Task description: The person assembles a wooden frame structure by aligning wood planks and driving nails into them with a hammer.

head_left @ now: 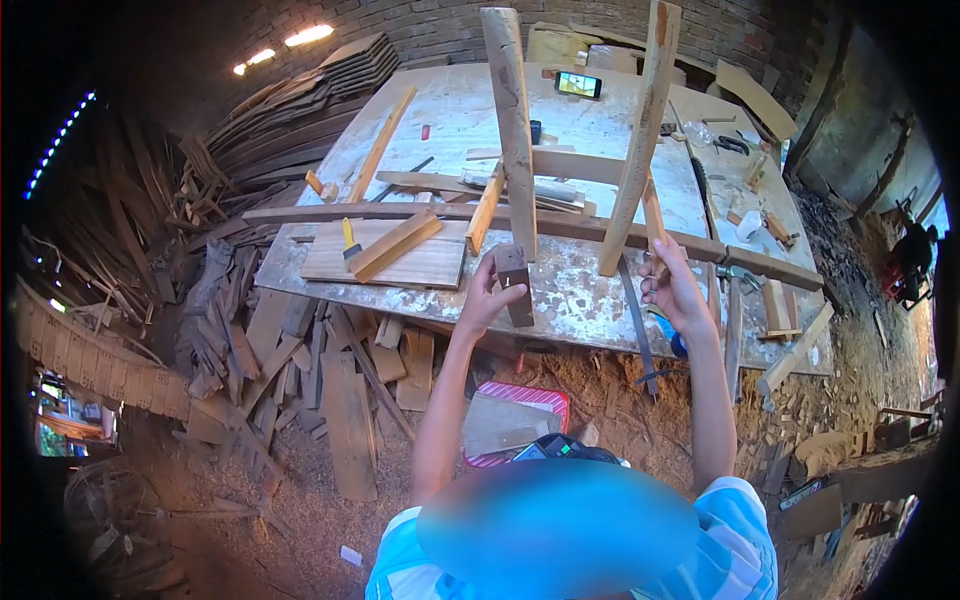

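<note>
Here left hand [487, 298] grips squared wood block [514, 283] (rough) | right hand [676, 288] clasps pale leg [640, 135]

The person wears a short-sleeved shirt [740, 540] with light blue and white stripes, both forearms bare below the sleeves.

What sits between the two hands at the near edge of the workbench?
In the head view, between the left hand and right hand stand the two upright legs of the wooden frame, over paint-speckled workbench.
</note>
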Available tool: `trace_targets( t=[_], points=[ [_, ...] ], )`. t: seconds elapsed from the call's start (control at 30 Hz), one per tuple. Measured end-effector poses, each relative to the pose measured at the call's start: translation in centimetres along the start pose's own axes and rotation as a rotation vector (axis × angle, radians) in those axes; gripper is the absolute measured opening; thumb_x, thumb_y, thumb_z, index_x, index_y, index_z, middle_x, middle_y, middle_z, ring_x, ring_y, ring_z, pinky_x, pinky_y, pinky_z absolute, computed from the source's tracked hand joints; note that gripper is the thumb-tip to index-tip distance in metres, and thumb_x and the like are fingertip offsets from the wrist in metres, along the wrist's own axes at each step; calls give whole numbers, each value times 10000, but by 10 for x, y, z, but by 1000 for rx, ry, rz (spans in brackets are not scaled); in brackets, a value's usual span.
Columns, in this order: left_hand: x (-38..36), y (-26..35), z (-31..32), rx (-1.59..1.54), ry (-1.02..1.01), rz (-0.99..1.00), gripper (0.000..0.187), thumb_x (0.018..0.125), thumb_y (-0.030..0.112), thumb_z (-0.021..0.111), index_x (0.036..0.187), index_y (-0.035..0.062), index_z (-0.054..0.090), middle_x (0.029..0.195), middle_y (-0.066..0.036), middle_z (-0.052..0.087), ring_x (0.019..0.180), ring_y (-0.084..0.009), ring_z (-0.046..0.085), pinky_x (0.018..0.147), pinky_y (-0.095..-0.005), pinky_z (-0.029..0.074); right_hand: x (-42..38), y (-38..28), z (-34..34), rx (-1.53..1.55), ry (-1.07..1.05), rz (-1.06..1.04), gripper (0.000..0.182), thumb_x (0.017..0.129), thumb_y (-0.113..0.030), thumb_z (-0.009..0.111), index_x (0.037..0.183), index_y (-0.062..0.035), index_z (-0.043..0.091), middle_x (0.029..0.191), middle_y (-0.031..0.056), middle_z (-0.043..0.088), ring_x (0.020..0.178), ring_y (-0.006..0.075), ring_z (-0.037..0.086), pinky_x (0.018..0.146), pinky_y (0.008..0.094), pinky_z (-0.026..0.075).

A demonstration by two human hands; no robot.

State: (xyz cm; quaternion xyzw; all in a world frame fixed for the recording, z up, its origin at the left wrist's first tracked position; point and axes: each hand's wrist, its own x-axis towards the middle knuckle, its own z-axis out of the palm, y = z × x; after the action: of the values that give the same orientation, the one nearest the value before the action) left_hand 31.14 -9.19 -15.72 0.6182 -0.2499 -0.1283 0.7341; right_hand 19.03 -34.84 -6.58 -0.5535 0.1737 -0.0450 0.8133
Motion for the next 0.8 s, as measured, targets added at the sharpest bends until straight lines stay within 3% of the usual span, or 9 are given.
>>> trace_targets(
  t=[0.13,0.47,0.8],
  points=[
    [-3,-2,-3,11,4,18,677,697,153,701,1281,68,371,1138,-70,515,1074,-172,481,957,-332,336,0,1,-4,-15,-24,1,364,879,-370,495,1187,-214,378,715,7,509,537,104,520,462,223,416],
    [0,11,10,32,80,101,616,744,46,652,1287,71,364,1053,-62,546,995,-134,518,888,-279,397,2,2,-4,-24,-11,-14,304,877,-377,505,1089,-187,400,702,2,511,531,96,523,459,228,422],
    [0,13,-9,-175,143,70,540,748,40,646,1237,8,418,1062,-36,557,987,-114,517,865,-254,403,8,-5,-4,7,-2,-4,277,866,-381,525,1014,-176,411,694,9,525,535,99,522,468,229,426]
  ],
)
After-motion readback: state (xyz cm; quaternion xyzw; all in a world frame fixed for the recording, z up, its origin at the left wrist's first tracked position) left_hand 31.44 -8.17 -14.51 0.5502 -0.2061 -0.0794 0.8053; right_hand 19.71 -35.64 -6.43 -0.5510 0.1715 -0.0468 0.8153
